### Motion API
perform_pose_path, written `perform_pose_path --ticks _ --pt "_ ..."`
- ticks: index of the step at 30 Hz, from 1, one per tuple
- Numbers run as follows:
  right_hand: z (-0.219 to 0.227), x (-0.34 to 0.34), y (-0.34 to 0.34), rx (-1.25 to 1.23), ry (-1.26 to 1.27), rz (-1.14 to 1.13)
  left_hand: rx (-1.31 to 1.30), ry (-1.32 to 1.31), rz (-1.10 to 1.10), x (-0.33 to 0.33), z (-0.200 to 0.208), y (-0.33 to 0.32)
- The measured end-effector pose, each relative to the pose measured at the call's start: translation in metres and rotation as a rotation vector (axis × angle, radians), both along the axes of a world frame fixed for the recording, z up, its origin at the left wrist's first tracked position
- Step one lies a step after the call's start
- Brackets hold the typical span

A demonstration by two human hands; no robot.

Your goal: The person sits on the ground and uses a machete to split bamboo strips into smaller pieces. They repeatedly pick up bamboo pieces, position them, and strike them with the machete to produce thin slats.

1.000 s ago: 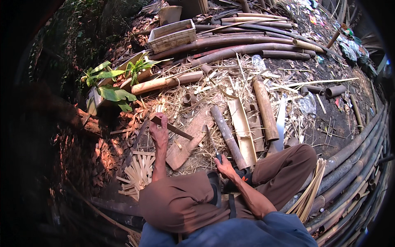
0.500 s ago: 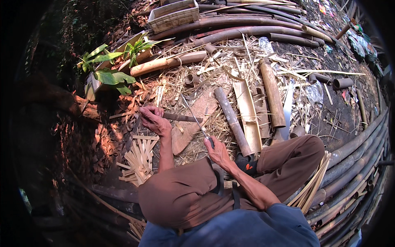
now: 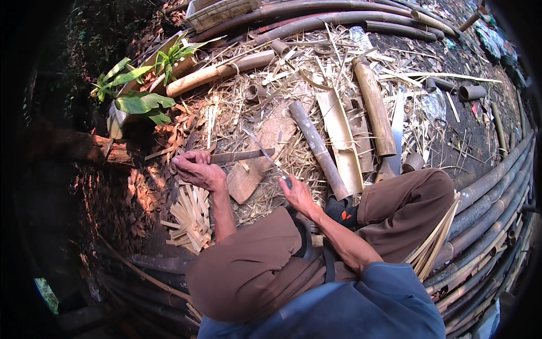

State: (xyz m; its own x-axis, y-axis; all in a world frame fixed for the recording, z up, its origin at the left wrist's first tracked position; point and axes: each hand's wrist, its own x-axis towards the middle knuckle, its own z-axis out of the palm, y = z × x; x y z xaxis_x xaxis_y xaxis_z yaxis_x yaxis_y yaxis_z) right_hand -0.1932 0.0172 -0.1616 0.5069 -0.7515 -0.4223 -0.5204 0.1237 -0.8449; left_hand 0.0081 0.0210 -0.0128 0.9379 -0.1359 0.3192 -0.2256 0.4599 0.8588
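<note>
My left hand [image 3: 199,169] is closed round the left end of a dark bamboo strip [image 3: 241,156], which points out to the right. In my right hand [image 3: 297,194] is the dark handle of a knife [image 3: 264,153]; its long thin blade slants up and left, crossing the strip near its right end. Whether the blade cuts into the strip or only touches it, I cannot tell. Below them a flat wooden board [image 3: 248,179] lies on the ground among shavings. A heap of pale split bamboo slats [image 3: 192,217] sits beside my left forearm.
Right of the board lie a grey bamboo tube [image 3: 319,148], a split bamboo half [image 3: 341,141], a brown bamboo section [image 3: 374,107] and a saw [image 3: 398,127]. Long bamboo poles [image 3: 480,209] line the right side. A plastic crate [image 3: 223,12] and leafy plant [image 3: 141,101] stand at the back left.
My left hand has moved left with the strip, so the blade now crosses nearer the strip's right end. The whole view has also shifted slightly.
</note>
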Motion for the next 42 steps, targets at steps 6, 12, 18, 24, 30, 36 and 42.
perform_pose_path --ticks 6,12,18,24,30,36,42 --pt "-0.066 -0.029 0.004 -0.134 -0.015 -0.013 -0.083 0.076 -0.131 0.024 -0.007 0.002" --pt "0.013 -0.013 0.003 -0.021 -0.083 -0.014 -0.304 0.208 -0.181 0.027 -0.004 -0.003" --pt "0.071 0.026 0.013 -0.153 -0.304 0.072 -0.314 0.2 -0.17 0.001 -0.008 -0.013" --pt "0.073 0.035 0.02 -0.152 -0.34 0.057 -0.327 0.216 -0.095 0.017 -0.008 -0.008" --pt "0.071 0.02 0.015 -0.145 -0.256 0.062 -0.367 0.256 -0.049 0.001 0.004 -0.015" --pt "0.025 0.01 -0.005 -0.085 -0.124 0.037 -0.343 0.188 -0.065 0.001 0.001 -0.018" --pt "-0.041 -0.016 -0.008 -0.03 -0.036 -0.097 -0.302 0.155 -0.144 0.005 -0.003 -0.021"
